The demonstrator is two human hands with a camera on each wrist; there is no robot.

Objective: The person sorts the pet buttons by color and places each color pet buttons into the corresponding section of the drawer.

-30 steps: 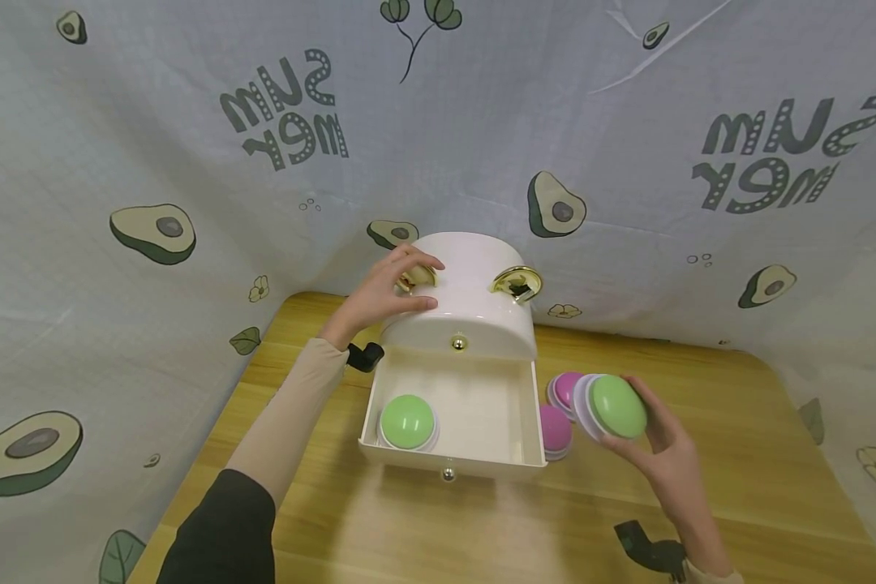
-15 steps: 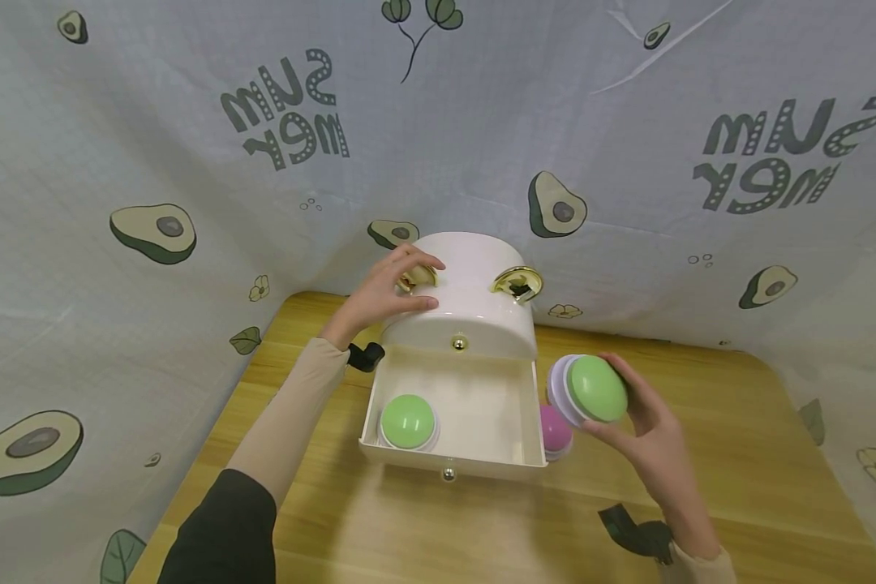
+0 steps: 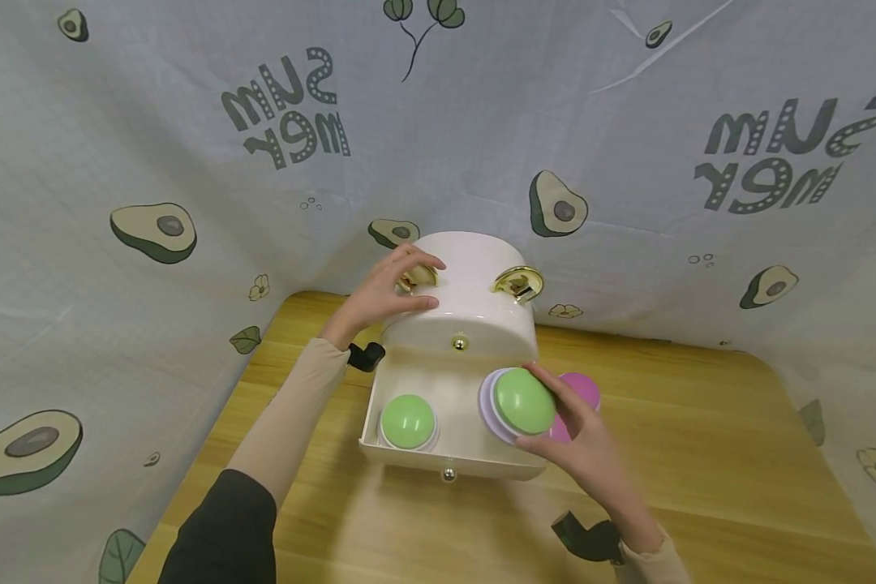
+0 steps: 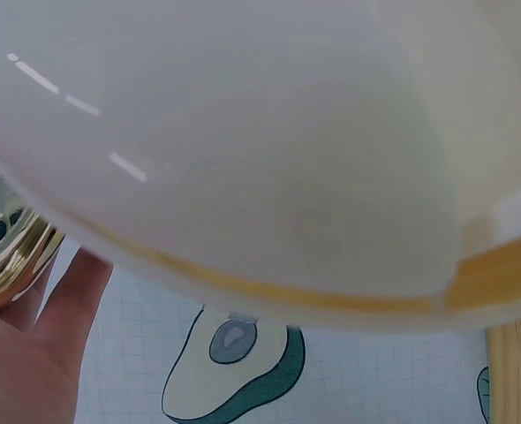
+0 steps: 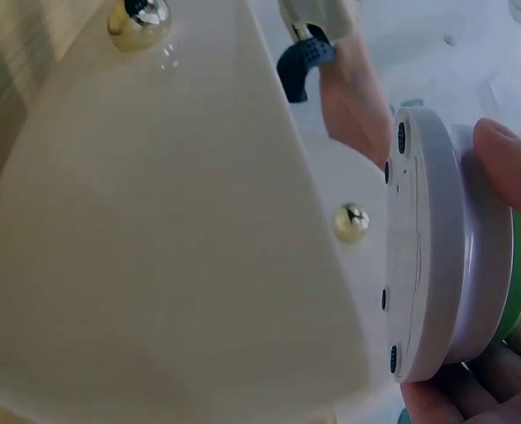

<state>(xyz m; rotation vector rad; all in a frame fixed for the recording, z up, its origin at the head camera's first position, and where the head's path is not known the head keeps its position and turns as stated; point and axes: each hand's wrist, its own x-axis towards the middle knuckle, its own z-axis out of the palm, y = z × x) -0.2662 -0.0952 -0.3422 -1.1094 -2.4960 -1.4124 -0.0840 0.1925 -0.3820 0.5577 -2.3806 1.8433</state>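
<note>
My right hand (image 3: 580,434) grips a round green domed button (image 3: 524,401) by its pale lilac base, tilted over the right part of the pulled-out white drawer (image 3: 453,464). In the right wrist view, the flat underside of the button's base (image 5: 411,247) shows small round dark spots. Another green domed button (image 3: 407,422) sits in the drawer's front left corner. My left hand (image 3: 383,292) curls its thumb and fingers round the left gold ear (image 3: 419,277) on top of the white rounded drawer box (image 3: 470,255). The right gold ear (image 3: 518,284) is free.
Beside the drawer's right wall lie two magenta domed buttons (image 3: 582,389), partly hidden by my right hand. Gold knobs (image 3: 448,474) stick out from both drawer fronts. The wooden table (image 3: 701,462) meets an avocado-printed cloth (image 3: 628,162) at the back.
My right hand has carried the green domed button leftward, from above the magenta buttons to over the drawer. My left hand, the drawer and the other green button have stayed put.
</note>
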